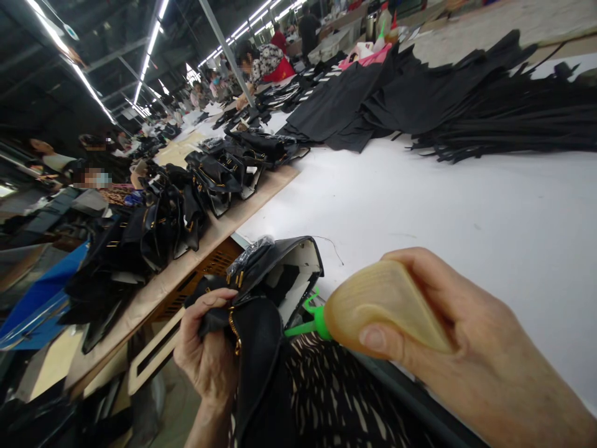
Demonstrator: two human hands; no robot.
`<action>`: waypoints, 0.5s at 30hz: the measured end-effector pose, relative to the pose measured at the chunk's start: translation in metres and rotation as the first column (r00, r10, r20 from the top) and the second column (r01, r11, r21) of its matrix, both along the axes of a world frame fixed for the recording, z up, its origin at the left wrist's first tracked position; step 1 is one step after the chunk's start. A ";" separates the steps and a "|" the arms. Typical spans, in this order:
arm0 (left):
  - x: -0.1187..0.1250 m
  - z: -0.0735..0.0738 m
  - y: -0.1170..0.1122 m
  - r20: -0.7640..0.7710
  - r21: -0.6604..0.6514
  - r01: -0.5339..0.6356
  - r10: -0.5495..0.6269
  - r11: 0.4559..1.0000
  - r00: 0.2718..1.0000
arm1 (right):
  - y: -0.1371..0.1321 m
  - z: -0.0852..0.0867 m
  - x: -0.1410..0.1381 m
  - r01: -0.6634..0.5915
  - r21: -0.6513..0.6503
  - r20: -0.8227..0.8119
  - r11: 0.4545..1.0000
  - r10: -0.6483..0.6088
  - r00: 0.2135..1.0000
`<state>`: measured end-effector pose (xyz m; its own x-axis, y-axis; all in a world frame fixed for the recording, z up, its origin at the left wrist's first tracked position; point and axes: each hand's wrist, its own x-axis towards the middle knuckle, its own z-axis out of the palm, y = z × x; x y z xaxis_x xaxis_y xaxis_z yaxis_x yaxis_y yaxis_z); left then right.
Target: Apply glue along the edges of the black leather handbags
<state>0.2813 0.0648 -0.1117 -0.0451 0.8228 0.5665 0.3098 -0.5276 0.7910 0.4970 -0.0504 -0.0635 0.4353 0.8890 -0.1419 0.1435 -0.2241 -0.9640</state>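
My right hand (448,317) is wrapped round a soft yellowish squeeze bottle (373,305) with a green nozzle cap. The nozzle tip points left and meets the edge of a black handbag (261,361), though I cannot tell whether it touches. Folded fingers of my left hand (209,348) grip the bag's black material beside a gold zipper (234,330). The bag's upper part gapes, showing a pale lining, and clear plastic wrap (252,252) covers some of its hardware. Its lower part hangs over my patterned clothing (336,392).
A white-topped table (420,205) spreads to the right. Black cut pieces (382,93) and thin black strips (513,118) lie along its far side. Several black bags (158,218) line a board at the left. A pink tray (368,56) with bottles stands behind. Other people sit farther back.
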 end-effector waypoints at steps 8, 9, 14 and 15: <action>-0.003 -0.004 0.002 -0.004 0.002 0.016 -0.016 1.000 1.000 | -0.003 0.001 -0.002 -0.022 -0.017 0.031 1.000 0.022 0.999; -0.003 -0.003 0.002 -0.008 -0.001 0.011 -0.011 1.000 1.000 | -0.004 0.001 -0.002 -0.029 -0.003 0.023 1.000 0.029 0.999; -0.003 0.000 0.002 0.005 -0.030 0.010 -0.010 0.999 1.000 | -0.009 0.002 -0.003 -0.010 0.017 -0.013 1.000 0.010 1.000; -0.003 0.000 0.002 0.010 -0.036 0.025 -0.025 0.999 1.000 | -0.009 0.001 -0.004 0.008 -0.004 0.010 1.000 -0.008 1.000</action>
<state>0.2785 0.0669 -0.1114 -0.0293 0.8435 0.5364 0.2893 -0.5065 0.8123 0.4934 -0.0597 -0.0620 0.4436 0.8850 -0.1412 0.1513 -0.2292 -0.9615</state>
